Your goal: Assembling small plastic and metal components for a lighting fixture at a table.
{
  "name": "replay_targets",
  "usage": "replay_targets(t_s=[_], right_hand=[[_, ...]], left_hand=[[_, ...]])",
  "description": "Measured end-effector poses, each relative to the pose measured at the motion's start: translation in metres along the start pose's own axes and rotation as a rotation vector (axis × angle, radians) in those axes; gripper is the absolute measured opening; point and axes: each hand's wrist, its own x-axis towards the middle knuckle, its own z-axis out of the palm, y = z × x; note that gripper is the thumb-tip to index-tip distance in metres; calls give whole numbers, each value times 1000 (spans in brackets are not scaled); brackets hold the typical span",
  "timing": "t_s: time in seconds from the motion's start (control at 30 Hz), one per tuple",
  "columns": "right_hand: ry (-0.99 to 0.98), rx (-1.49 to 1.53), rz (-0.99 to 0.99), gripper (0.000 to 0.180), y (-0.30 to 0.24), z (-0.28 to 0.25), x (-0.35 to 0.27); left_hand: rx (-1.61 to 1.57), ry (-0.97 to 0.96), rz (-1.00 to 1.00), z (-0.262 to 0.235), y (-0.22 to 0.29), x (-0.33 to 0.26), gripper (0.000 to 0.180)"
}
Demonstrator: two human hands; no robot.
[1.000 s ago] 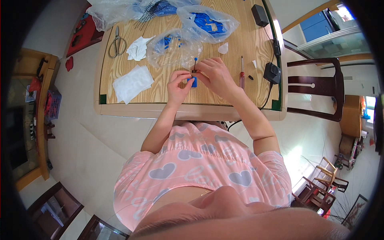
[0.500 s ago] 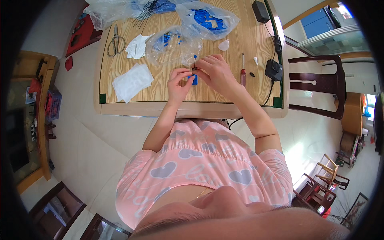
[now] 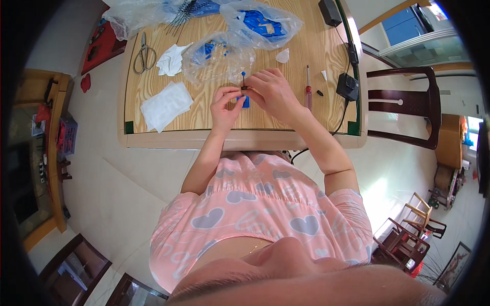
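Observation:
Near the front middle of the table, both hands meet around a small blue block (image 3: 246,103). Above it, at my fingertips, is a little dark part, from which a thin black stem with a blue ball tip (image 3: 243,74) stands up. My left hand (image 3: 223,109) pinches the piece from the left with thumb and fingers. From the right, my right hand (image 3: 275,93) has its thumb and fingers closed at the stem's base. The fingers partly cover where block and stem meet, so I cannot tell how they join.
Behind my hands lie a clear bag with small blue pieces (image 3: 217,56) and a bag of blue parts (image 3: 263,24). To the left are scissors (image 3: 145,55), a crumpled tissue (image 3: 172,59) and white sheets (image 3: 166,106). On the right lie a screwdriver (image 3: 308,92) and a black adapter (image 3: 348,86).
The whole view has shifted slightly to the left. Both hands keep nearly the same pinch on the piece.

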Motion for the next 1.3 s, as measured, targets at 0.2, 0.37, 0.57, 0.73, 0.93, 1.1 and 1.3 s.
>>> replay_targets(t_s=[0.2,0.37,0.57,0.73,0.93,1.1,1.3], right_hand=[[22,-3,-16,16,2,2,-2],[-9,-7,0,16,1,1,-2],[-19,-11,-4,15,0,0,-2],[-2,-6,-4,15,0,2,-2],[-3,-15,5,15,-1,-1,-1],[3,-13,-7,16,0,1,-1],[0,16,-10,16,-1,-1,-1]], left_hand=[[17,4,-2,0,1,0,18],[17,5,7,0,-1,-1,18],[40,-2,1,0,2,-1,17],[19,-1,2,0,1,-1,18],[-4,3,0,2,0,0,18],[-13,2,-4,1,-1,0,18],[-14,1,-17,0,-2,-2,18]])
